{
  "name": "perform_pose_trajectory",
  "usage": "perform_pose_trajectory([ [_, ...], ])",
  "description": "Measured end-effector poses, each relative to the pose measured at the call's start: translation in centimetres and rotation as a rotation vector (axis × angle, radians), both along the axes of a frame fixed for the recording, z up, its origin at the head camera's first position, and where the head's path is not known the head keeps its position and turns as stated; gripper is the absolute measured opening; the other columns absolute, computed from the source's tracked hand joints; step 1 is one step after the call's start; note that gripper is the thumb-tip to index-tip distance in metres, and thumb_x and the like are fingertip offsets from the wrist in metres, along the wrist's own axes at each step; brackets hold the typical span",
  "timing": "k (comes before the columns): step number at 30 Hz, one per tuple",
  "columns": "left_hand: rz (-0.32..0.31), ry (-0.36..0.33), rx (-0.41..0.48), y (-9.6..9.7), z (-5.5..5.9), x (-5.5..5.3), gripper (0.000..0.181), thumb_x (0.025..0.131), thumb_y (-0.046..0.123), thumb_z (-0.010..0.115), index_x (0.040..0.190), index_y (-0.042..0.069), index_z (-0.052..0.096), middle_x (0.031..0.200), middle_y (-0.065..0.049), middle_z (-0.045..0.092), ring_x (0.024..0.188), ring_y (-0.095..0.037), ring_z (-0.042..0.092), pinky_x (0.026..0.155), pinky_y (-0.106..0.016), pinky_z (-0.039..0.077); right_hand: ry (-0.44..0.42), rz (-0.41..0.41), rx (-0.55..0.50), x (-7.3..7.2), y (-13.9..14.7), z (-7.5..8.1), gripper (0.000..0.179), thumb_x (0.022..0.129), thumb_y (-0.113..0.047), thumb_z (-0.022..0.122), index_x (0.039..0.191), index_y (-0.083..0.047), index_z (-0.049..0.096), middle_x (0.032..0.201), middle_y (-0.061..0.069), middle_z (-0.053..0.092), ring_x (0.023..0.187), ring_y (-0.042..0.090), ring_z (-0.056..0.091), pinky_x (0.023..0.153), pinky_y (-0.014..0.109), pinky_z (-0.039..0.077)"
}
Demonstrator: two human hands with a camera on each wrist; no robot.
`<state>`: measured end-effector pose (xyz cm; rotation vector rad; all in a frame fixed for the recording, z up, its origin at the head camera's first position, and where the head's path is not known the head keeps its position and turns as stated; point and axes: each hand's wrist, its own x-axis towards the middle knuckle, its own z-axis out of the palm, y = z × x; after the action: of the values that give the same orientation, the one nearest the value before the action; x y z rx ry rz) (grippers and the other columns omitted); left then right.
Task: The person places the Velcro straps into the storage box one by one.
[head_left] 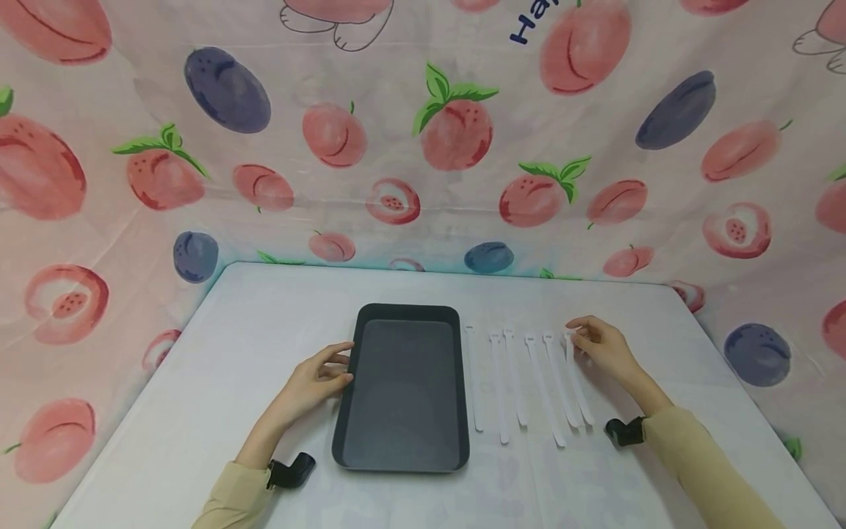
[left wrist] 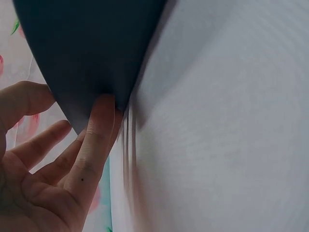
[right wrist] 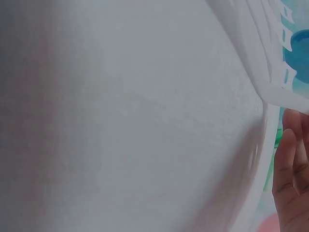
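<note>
A dark grey rectangular tray [head_left: 399,397] lies on the white table in the head view. My left hand [head_left: 317,378] is at its left side, fingers fairly straight and fingertips touching the outer wall; the left wrist view has the fingers [left wrist: 91,140] against that dark wall. Right of the tray, several slim white straps [head_left: 499,389] with slotted heads lie in a row. My right hand [head_left: 604,349] pinches the head end of the rightmost strap [head_left: 576,382]. In the right wrist view the strap's end [right wrist: 287,99] rises towards the fingertips, which the frame edge partly cuts off.
The white table [head_left: 291,294] runs back to a peach-patterned cloth [head_left: 396,110] hung behind and at both sides. Each wrist wears a black camera, one near the tray's lower left [head_left: 293,470], the other beside the straps' lower ends [head_left: 624,432].
</note>
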<state>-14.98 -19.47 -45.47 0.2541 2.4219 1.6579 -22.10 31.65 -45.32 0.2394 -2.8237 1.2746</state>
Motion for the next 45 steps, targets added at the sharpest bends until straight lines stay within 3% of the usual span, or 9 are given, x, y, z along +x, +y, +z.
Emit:
perform_pose_trajectory([
  [27,-0.002,0.011,-0.017,0.0,0.2,0.1,0.057,0.09,0.011,0.064,0.143,0.007,0.043,0.128,-0.026,0.054,0.109,-0.033,0.064,0.076,-0.028,0.057,0.049,0.004,0.028,1.4,-0.2,1.8,0.025,0.097,-0.003,0.052,0.12,0.005,0.057,0.093,0.024,0.064,0.069,0.016,0.061,0.061,0.025,0.052],
  [45,-0.005,0.025,-0.031,-0.2,0.1,0.0,0.057,0.09,0.012,0.065,0.143,0.007,0.043,0.128,-0.026,0.056,0.109,-0.033,0.064,0.077,-0.027,0.056,0.135,0.003,0.014,2.7,-0.1,3.6,0.025,0.097,-0.014,0.056,0.118,-0.001,0.06,0.087,0.009,0.065,0.071,0.01,0.063,0.064,0.019,0.053],
])
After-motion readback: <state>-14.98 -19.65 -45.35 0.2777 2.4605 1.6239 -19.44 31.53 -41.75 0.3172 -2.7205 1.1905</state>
